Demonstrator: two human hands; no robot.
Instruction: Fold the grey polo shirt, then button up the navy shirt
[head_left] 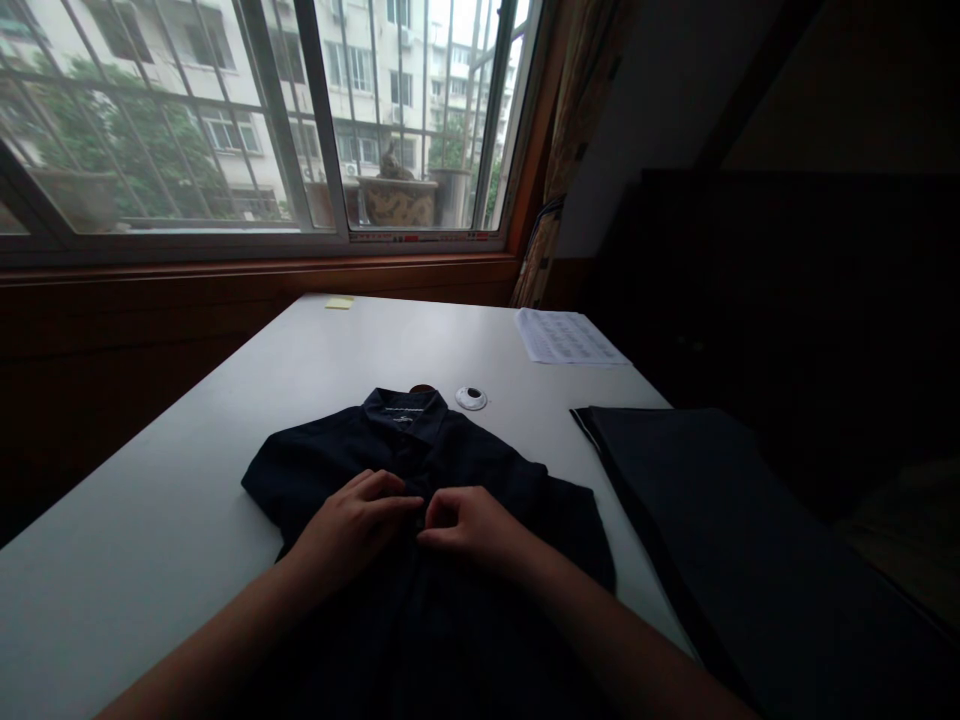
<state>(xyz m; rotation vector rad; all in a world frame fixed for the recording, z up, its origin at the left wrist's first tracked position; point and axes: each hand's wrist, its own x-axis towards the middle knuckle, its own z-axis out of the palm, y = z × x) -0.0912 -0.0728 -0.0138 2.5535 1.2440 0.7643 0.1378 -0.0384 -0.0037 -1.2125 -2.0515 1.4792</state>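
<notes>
A dark navy short-sleeved shirt (480,470) lies flat on the white table (150,520), collar pointing away from me. Both my hands rest on its front placket, side by side and nearly touching. My left hand (356,525) has its fingers curled onto the cloth, fingertips pinched at the shirt's centre line. My right hand (469,525) is also curled, thumb and fingers pinching the fabric at the same spot. What lies between the fingertips is too dark to make out.
A dark folded cloth (720,520) covers the table's right side. A printed sheet (566,337) lies at the far right corner, a yellow sticky note (339,302) at the far edge, a round white grommet (471,398) beside the collar. A barred window (247,110) is behind.
</notes>
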